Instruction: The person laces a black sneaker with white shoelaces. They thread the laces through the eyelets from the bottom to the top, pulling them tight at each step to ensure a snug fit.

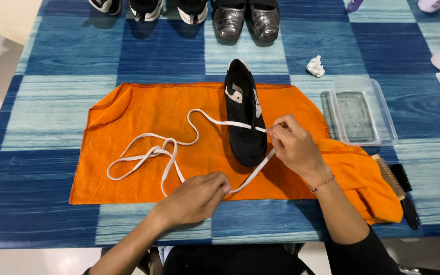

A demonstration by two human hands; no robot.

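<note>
Hands: left (pixel 199 196), right (pixel 294 145), both pinching one white lace (pixel 169 147); one black shoe (pixel 244 119), one orange cloth (pixel 143 112).

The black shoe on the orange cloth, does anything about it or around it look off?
The black lace-up shoe has its white flat lace mostly pulled out, trailing in loose loops over the orange cloth. Both hands, left and right, pinch it. A crumpled white tissue lies nearby.

A shoe (pixel 244 117) lies on a cloth (pixel 143 112) on the table (pixel 42 127); a tray (pixel 362 112) sits right of it, more shoes (pixel 240 18) behind.
</note>
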